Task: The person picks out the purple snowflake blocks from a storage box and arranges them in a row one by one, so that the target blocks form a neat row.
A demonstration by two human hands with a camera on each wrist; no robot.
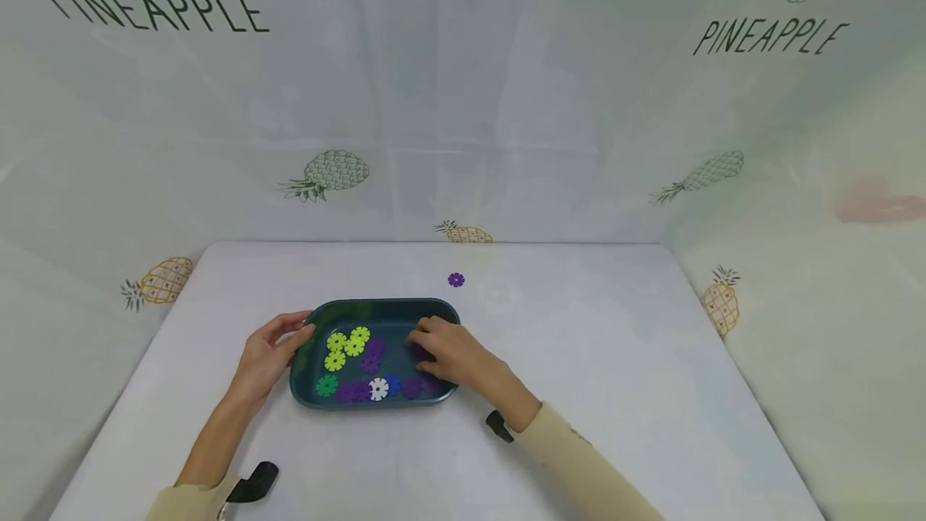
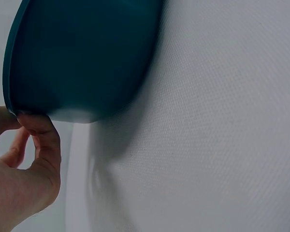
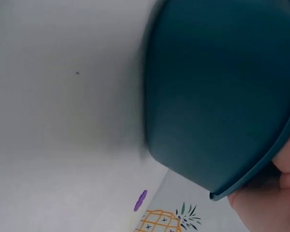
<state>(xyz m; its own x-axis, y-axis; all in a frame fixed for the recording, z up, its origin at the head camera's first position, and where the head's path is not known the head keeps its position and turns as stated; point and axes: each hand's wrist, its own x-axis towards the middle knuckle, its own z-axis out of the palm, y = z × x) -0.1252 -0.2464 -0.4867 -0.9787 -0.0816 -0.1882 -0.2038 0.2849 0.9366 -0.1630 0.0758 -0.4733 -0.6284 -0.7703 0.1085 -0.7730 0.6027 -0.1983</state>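
Note:
A dark teal oval tray stands on the white table, holding several flat, notched, flower-shaped plastic discs. Yellow discs and purple discs lie in its middle. Along the near side are a green disc, a white disc, a blue disc and more purple ones. My left hand pinches the tray's left rim between thumb and fingers, as the left wrist view also shows. My right hand reaches over the right rim, its bent fingers down among purple discs; I cannot tell whether it grips one.
One purple disc lies on the table beyond the tray, near the back edge. A white curtain printed with pineapples hangs behind the table and along its sides. Black straps sit at both wrists.

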